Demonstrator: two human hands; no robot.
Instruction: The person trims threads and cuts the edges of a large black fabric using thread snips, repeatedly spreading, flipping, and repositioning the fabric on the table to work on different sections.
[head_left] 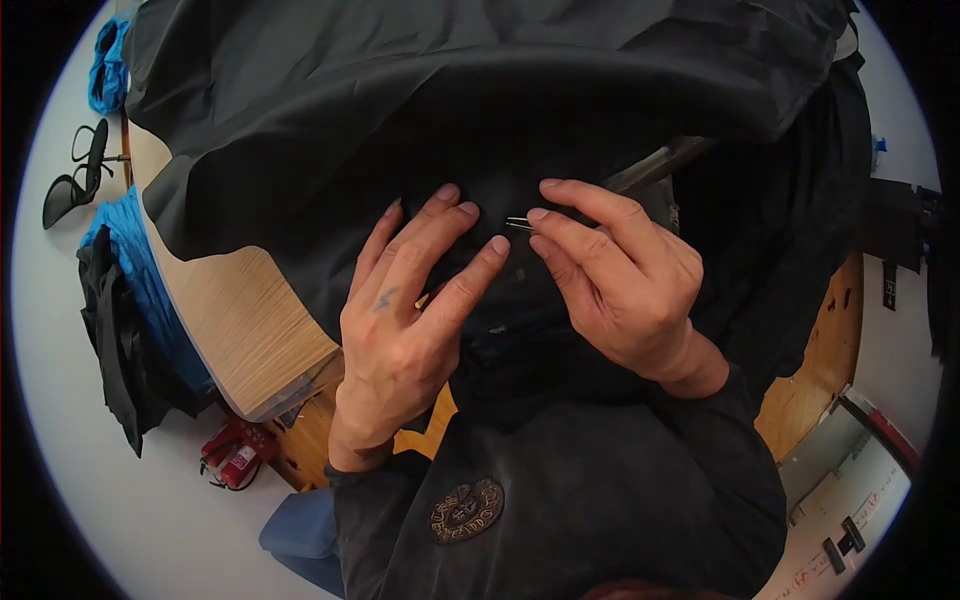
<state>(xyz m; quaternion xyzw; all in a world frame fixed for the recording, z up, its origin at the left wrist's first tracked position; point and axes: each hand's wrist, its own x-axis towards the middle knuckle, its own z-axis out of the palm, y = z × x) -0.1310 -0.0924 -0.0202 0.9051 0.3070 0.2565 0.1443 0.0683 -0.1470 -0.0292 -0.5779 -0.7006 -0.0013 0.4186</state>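
Observation:
Black fabric [420, 130] is spread over the table and hangs toward me in folds. My left hand [405, 300] lies on it with fingers spread, pressing the cloth down and holding nothing. Between the thumb and fingertips of my right hand [625, 280] is a pair of metal tweezers [518, 223]. Their two thin prongs point left at the cloth, just right of my left fingertips. Most of the tweezers' body is hidden by my fingers. Small pale specks show on the dark cloth below the tips.
At the left, the wood-grain table [235, 310] shows beside the fabric. Sunglasses [80, 185], blue cloth [140, 270] and a black garment [120, 340] hang by the wall. A red fire extinguisher [238, 452] and a blue seat [303, 535] are lower left.

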